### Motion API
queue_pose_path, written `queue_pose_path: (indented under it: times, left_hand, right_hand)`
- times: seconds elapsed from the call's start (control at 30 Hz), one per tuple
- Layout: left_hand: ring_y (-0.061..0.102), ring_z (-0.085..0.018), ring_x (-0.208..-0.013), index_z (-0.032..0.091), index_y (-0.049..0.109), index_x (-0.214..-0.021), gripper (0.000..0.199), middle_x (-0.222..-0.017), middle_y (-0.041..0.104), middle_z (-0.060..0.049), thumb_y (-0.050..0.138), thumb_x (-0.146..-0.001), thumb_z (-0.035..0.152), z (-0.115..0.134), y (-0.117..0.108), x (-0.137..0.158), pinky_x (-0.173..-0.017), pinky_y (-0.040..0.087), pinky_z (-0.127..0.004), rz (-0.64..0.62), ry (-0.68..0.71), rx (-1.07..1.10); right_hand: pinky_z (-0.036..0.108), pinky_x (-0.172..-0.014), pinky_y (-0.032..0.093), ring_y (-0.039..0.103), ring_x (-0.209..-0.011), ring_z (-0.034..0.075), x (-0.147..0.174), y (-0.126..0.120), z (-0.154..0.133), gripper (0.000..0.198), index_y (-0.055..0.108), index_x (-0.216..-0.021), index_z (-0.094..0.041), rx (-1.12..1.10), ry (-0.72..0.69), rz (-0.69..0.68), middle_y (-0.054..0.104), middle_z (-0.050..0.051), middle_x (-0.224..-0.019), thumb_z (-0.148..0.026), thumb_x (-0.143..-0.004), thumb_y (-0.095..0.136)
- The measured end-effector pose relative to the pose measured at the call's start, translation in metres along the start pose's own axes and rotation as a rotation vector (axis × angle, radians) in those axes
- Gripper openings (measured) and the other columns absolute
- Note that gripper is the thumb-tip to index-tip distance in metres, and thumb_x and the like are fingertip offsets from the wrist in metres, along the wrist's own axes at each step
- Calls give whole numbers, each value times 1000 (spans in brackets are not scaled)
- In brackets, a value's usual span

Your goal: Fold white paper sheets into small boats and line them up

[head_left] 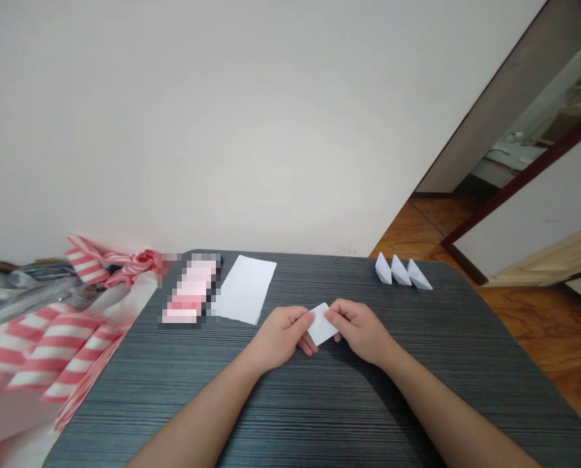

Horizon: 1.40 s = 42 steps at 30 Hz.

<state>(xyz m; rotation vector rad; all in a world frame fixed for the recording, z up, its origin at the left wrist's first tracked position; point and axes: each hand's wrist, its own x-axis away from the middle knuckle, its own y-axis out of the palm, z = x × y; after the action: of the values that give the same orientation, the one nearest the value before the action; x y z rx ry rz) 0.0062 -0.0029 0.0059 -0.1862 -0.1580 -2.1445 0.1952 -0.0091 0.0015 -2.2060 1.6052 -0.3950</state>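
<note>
A small folded piece of white paper [322,327] is held between both hands above the dark table. My left hand [285,333] pinches its left corner, thumb on top and fingers curled beneath. On the opposite side, my right hand [361,328] grips the upper right edge between thumb and fingers. Some fingertips are hidden behind the paper. Beyond my left hand lies a stack of plain white paper sheets [248,289]. Several small folded paper pieces, three in a row, stand at the far right, the middle one a pointed paper shape [400,272].
A dark wood-grain table [290,416] with rounded corners meets a white wall [271,130]. At the table's far left is a blurred-out pinkish object [190,289]. Red-and-white striped cloth [61,344] is heaped beside the left edge. Wooden floor [554,318] and a doorway lie to the right.
</note>
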Motion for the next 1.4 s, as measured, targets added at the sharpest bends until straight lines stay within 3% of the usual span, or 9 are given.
queue_pose_path:
  times: [0.13, 0.3, 0.47, 0.67, 0.77, 1.0, 1.23, 1.4]
  left_hand:
    - [63, -16, -56, 10, 60, -83, 42, -64, 66, -8, 41, -86, 48, -2, -2, -2, -54, 50, -27, 45, -23, 67]
    - [63, -15, -57, 8, 61, -83, 43, -66, 67, -11, 42, -86, 46, -2, -3, -2, -55, 50, -26, 23, -36, 92]
    - [61, -14, -54, 10, 58, -86, 33, -63, 64, -5, 50, -84, 41, -1, -2, -1, -51, 49, -24, 4, 5, 59]
    - [60, -13, -51, 12, 54, -85, 33, -61, 62, -4, 48, -84, 44, -7, -3, -3, -48, 48, -22, 60, 14, 43]
    - [61, -14, -52, 12, 53, -86, 34, -62, 63, -5, 47, -84, 45, -8, -4, -3, -48, 49, -23, 66, 11, 58]
    - [62, -14, -51, 13, 51, -82, 32, -61, 62, -4, 49, -83, 44, -6, -4, -2, -47, 48, -23, 34, 3, 79]
    - [61, -13, -52, 13, 51, -78, 27, -62, 62, -3, 49, -84, 39, -2, -3, -1, -48, 48, -23, 12, 7, 66]
    - [61, -14, -54, 12, 55, -78, 31, -62, 63, -4, 50, -83, 42, -3, -2, -1, -50, 49, -23, 12, -6, 14]
  right_hand:
    - [22, -54, 41, 53, -54, 11, 1, -2, 1, 15, 59, -86, -17, -72, 4, -11, 56, -2, -63, -26, -88, 47]
    - [22, -54, 39, 51, -54, 10, 1, -5, -1, 17, 62, -84, -16, -9, -26, 11, 53, -3, -59, -23, -88, 47]
    - [21, -52, 39, 50, -53, 10, 1, -4, 0, 18, 62, -84, -16, -24, -14, -36, 55, -2, -61, -25, -88, 47]
    - [24, -60, 43, 54, -64, 12, 3, -3, 3, 28, 55, -110, -19, -90, -130, -68, 59, 1, -78, -22, -83, 56]
    - [25, -65, 45, 55, -72, 13, 3, -5, 3, 22, 60, -104, -21, -26, -239, -84, 59, 5, -95, -21, -81, 59]
    - [25, -61, 45, 55, -71, 13, 1, -6, 1, 13, 62, -95, -20, 35, -312, -85, 58, 6, -96, -24, -83, 57]
    - [29, -71, 44, 56, -78, 16, 1, -6, -3, 9, 62, -85, -20, 77, -347, -38, 61, 5, -85, -23, -86, 53]
    - [28, -67, 43, 54, -70, 15, 0, -3, -5, 17, 58, -75, -19, 124, -283, 31, 59, 3, -74, -22, -88, 48]
